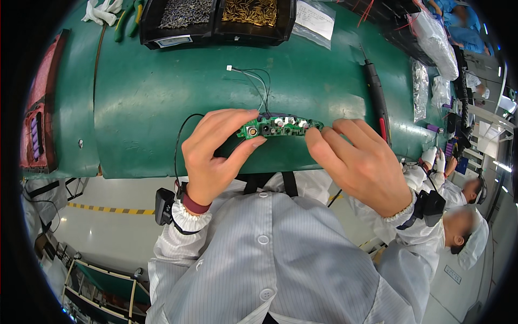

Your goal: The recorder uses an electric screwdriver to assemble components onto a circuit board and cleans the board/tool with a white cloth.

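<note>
A narrow green circuit board (280,127) with white connectors and a round brass-coloured socket is held up over the near edge of the green mat. My left hand (218,140) grips its left end between thumb and fingers. At the other end, my right hand (359,156) has its fingers curled against the board; the thumb and fingertips are partly hidden. Thin grey and black wires (264,89) run from the board's back edge to a small white plug (229,68) lying on the mat. A black cord (177,146) loops beside my left wrist.
Black bins of small silver parts (186,13) and brass parts (249,13) stand at the back. A black electric screwdriver (376,94) lies to the right. Green-handled pliers (124,22) and white gloves (102,11) lie back left, a red tray (40,108) far left. Co-workers (458,227) sit at right.
</note>
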Demonstrator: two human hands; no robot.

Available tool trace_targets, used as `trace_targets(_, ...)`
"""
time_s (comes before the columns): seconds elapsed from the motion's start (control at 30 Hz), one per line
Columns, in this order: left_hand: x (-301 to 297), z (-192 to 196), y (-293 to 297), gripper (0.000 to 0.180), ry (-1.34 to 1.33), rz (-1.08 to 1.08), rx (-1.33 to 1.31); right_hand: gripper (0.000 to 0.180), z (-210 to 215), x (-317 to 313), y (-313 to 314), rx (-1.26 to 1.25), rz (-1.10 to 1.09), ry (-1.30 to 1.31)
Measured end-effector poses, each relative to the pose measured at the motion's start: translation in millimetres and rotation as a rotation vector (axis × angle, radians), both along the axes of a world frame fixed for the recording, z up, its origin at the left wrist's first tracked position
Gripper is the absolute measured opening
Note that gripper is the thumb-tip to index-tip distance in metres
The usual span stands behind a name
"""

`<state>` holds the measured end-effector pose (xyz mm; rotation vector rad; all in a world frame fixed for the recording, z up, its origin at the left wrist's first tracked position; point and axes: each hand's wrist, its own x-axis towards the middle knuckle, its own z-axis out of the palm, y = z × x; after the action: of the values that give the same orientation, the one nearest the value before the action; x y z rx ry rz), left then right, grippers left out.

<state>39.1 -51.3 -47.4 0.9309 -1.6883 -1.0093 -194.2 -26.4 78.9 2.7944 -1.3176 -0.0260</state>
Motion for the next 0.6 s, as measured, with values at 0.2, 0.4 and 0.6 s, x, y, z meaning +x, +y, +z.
trace_targets(0.2, 0.5, -0.4, 0.5, 0.041, 0.001, 0.006, 0.006, 0.032, -3.2, -5.3, -1.4, 0.064, 0.045, 0.027)
trace_targets(0.4, 0.4, -0.5, -0.8, 0.042, -0.004, 0.0, 0.003, 0.026, -16.6, -13.9, -2.9, -0.028, 0.098, -0.028)
trace_targets(0.6, 2.8, 0.6, 0.9, 0.043, -0.005, 0.008, 0.008, 0.032, -15.9, -20.6, -1.0, 0.002, 0.121, 0.005)
